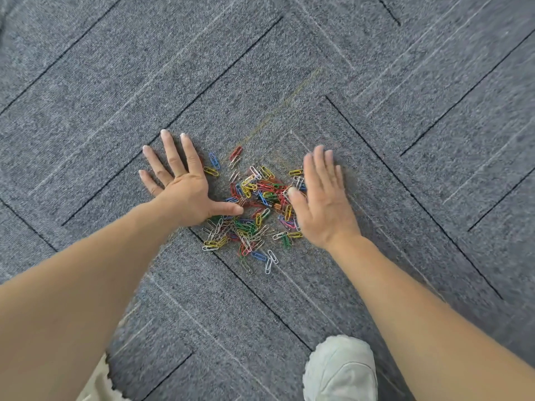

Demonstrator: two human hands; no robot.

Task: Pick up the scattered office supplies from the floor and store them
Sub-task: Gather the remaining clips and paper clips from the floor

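Between the flat, spread left hand (176,185) and right hand (321,198) lie coloured paper clips (254,209): light, stiff, slippery; best scooped together, then pinched in bunches.

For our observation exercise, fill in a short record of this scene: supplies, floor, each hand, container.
supplies: coloured paper clips in a loose pile
floor: grey carpet
left hand: flat, fingers spread, left of the pile, thumb at its edge
right hand: fingers straight, right of the pile, blurred
container: none in view
also: white shoe, bottom edge
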